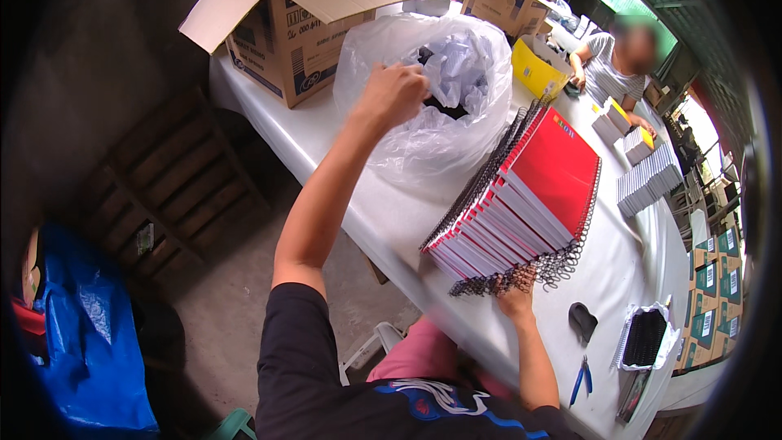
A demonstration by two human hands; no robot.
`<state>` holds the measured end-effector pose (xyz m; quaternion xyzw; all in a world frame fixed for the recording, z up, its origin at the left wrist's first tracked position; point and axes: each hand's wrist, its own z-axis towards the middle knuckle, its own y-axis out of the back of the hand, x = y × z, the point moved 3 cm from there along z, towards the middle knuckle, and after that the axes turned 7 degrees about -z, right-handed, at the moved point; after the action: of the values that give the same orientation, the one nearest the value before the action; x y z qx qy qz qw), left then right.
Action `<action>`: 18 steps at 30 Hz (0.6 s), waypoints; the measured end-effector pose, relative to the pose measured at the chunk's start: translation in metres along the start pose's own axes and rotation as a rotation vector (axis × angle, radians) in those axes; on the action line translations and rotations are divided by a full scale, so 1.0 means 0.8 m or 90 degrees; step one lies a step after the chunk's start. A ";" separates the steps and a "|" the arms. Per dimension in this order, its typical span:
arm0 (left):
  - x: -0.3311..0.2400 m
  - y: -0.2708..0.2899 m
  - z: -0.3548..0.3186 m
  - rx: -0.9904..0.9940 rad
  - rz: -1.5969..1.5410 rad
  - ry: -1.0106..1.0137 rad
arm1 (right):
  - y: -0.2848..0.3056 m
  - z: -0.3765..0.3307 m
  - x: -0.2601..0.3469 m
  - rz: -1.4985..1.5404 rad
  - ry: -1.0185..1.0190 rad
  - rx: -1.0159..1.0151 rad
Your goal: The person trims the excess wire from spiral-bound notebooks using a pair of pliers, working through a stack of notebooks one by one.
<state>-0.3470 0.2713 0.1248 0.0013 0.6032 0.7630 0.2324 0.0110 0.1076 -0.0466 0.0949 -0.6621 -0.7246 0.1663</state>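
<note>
My left hand (397, 91) is raised over the near left side of a large translucent plastic bag (379, 143). Its fingers are curled together; what they pinch, if anything, I cannot make out. Crumpled whitish plastic and something dark show inside the bag's mouth. On the table to the right lies a long stack of red-covered spiral notebooks (558, 171), with dark wire coils (562, 267) sticking out along its edges. At the near end of the stack is my right hand (516, 301), touching the coils, which partly cover its fingers.
An open cardboard box (297, 49) stands at the far left of the white-covered table (391, 228). A yellow box (538, 69) is behind the notebooks. Blue-handled pliers (582, 381) and a container of black coils (643, 338) lie near right. Across the table sits another person (615, 61) beside notebook stacks (649, 179).
</note>
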 end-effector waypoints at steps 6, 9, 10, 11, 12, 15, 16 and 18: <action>-0.037 -0.032 -0.032 0.215 -0.008 0.029 | 0.003 0.007 0.009 -0.009 0.009 -0.177; -0.031 -0.098 -0.042 0.128 0.100 -0.094 | 0.008 0.010 0.014 -0.001 -0.025 -0.135; -0.033 -0.126 -0.037 0.133 0.101 -0.097 | 0.009 0.009 0.014 -0.003 -0.024 -0.135; -0.031 -0.157 -0.034 0.136 0.105 -0.097 | 0.007 0.011 0.013 -0.009 -0.030 -0.098; -0.011 -0.182 -0.040 0.018 0.072 -0.135 | 0.012 0.019 0.029 0.010 -0.010 -0.101; -0.042 -0.206 -0.038 -0.030 -0.001 -0.187 | 0.020 0.012 0.027 -0.004 -0.020 -0.087; -0.054 -0.203 -0.034 0.019 -0.009 -0.174 | 0.021 0.008 0.021 -0.001 -0.027 -0.097; -0.060 -0.192 -0.036 0.023 -0.037 -0.194 | 0.023 0.007 0.022 0.012 -0.032 -0.112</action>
<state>-0.2579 0.2528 -0.0108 0.1035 0.5747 0.7357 0.3433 -0.0051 0.1052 -0.0259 0.0554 -0.6005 -0.7805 0.1646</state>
